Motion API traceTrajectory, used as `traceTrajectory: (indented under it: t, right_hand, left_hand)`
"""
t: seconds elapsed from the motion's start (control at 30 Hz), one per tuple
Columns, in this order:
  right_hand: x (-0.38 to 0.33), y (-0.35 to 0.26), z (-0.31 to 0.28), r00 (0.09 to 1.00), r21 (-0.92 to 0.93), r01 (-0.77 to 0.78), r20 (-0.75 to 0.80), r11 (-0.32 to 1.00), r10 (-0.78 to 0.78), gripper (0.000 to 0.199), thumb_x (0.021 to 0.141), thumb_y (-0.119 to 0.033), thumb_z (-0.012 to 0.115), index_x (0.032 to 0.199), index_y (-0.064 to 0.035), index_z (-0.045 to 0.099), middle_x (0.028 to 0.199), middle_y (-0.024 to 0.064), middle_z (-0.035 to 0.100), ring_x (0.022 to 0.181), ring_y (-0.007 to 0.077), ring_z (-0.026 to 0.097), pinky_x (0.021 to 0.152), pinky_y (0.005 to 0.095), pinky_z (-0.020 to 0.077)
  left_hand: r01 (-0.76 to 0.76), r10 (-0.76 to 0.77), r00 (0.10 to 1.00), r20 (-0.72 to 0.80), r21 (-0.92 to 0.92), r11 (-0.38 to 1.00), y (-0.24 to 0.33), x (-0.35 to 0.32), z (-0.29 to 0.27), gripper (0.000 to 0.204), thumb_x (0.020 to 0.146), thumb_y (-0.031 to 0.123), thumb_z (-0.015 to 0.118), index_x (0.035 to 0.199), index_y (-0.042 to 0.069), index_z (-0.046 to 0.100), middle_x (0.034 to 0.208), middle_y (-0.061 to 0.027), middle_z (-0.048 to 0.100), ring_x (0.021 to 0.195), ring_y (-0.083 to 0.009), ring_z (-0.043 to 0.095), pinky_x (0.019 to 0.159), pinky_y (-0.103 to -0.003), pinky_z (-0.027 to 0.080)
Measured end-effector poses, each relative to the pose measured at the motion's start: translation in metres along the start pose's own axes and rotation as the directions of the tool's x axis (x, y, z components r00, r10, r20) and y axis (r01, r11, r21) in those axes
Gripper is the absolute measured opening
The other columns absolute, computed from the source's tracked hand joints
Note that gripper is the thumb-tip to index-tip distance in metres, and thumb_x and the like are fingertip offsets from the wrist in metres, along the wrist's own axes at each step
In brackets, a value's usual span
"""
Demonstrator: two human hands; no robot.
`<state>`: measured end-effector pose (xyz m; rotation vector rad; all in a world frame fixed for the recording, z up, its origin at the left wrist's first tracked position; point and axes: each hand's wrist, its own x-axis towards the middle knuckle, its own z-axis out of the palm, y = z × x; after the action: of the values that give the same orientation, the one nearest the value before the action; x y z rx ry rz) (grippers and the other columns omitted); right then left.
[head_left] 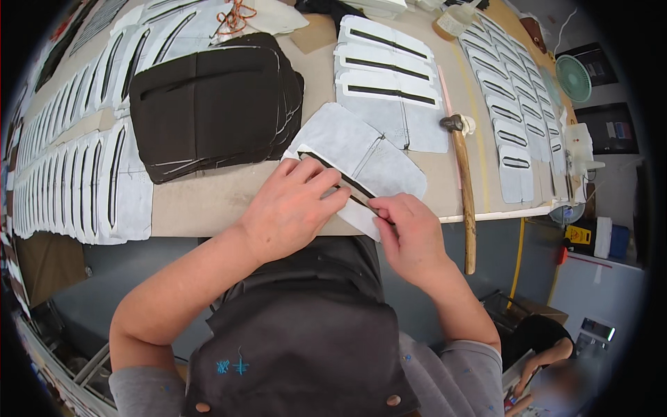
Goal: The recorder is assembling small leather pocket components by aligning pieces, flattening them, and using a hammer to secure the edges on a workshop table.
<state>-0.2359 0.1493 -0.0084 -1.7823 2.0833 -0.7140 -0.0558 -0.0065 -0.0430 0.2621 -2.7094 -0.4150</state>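
A pale grey-white panel (392, 170) lies tilted at the table's near edge, with a long black-edged slot running across it. My left hand (292, 205) rests over the slot's left part, its fingers bent and pressed onto the panel. At the slot's right end, my right hand (411, 233) pinches the dark-edged strip between thumb and forefinger. Fingers hide part of the slot and the exact grip. Just beyond lie overlapping white panels (385, 61) with black slots. To the left of these sits a thick stack of dark brown panels (208, 104).
A wooden-handled hammer (464, 187) lies right of my hands, its handle jutting past the table edge. Rows of slotted white pieces cover the table's left (66, 187) and right (504, 104). A bottle of amber liquid (455, 22) stands at the back. Another person (538, 347) is at lower right.
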Motion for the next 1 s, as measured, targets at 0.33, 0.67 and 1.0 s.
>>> traceTrajectory:
  t: [0.33,0.67,1.0]
  right_hand:
    - [0.012,0.017,0.015,0.985,0.127,0.075,-0.165,0.989,-0.053,0.021,0.084,0.005,0.069,0.102,-0.0046,0.070,0.090,0.0107,0.064,0.084,0.0316,0.064,0.071,0.0417,0.0517]
    - [-0.001,0.016,0.003,0.974,-0.136,0.193,-0.097,0.972,-0.206,0.037,0.072,0.007,0.067,0.106,-0.0063,0.072,0.100,0.0059,0.065,0.093,0.0283,0.060,0.080,0.0399,0.0463]
    - [-0.015,0.015,0.004,0.974,-0.142,0.137,-0.163,0.980,-0.160,0.037,0.074,0.003,0.067,0.109,-0.0081,0.073,0.102,0.0037,0.066,0.100,0.0253,0.062,0.090,0.0408,0.0452]
  left_hand:
    - [0.090,-0.104,0.993,-0.047,-0.240,0.967,0.012,0.016,0.005,0.030,0.083,0.008,0.075,0.113,0.010,0.071,0.109,-0.0047,0.064,0.104,-0.0274,0.058,0.089,-0.041,0.045]
    - [0.043,-0.053,0.995,-0.088,-0.104,0.994,0.011,0.010,0.010,0.023,0.082,0.009,0.076,0.105,0.012,0.075,0.108,-0.0011,0.066,0.101,-0.0239,0.059,0.085,-0.039,0.045]
    - [0.014,-0.018,0.999,-0.047,-0.092,0.996,0.024,0.014,0.009,0.030,0.079,0.003,0.069,0.108,0.011,0.075,0.109,-0.0032,0.066,0.101,-0.0267,0.059,0.087,-0.039,0.045]
